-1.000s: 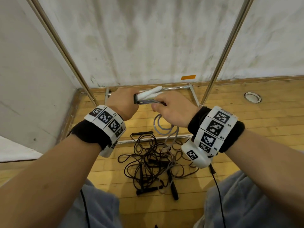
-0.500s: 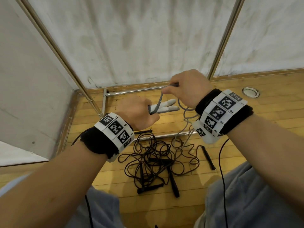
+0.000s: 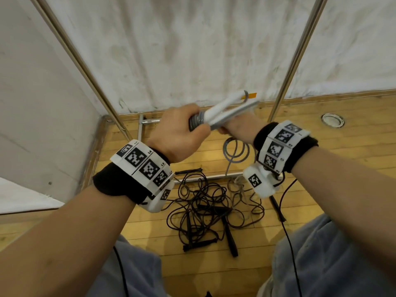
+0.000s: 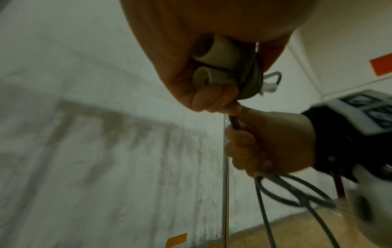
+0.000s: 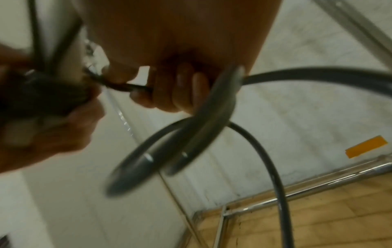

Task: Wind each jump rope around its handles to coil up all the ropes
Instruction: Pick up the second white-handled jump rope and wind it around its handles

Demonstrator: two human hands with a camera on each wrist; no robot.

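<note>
Wooden floorboards and a stained white wall frame your work, with chrome rack tubes [image 3: 296, 54] rising on either side. Your left hand [image 3: 180, 133] is clamped around the two white handles [image 3: 227, 111] held together, a few grey turns already banded near your thumb. Your right hand [image 3: 237, 128], just below the handles, is closed on the grey rope [image 4: 235, 122]; how firmly is hard to tell in the blurred wrist view. Slack grey loops [image 3: 235, 152] hang beneath that hand, so a loop could catch your wrist camera or drag in the tangle of black jump ropes [image 3: 205, 209] lying on the floor [image 3: 353, 133], and loose tension could let the turns slide off the handle ends.
</note>
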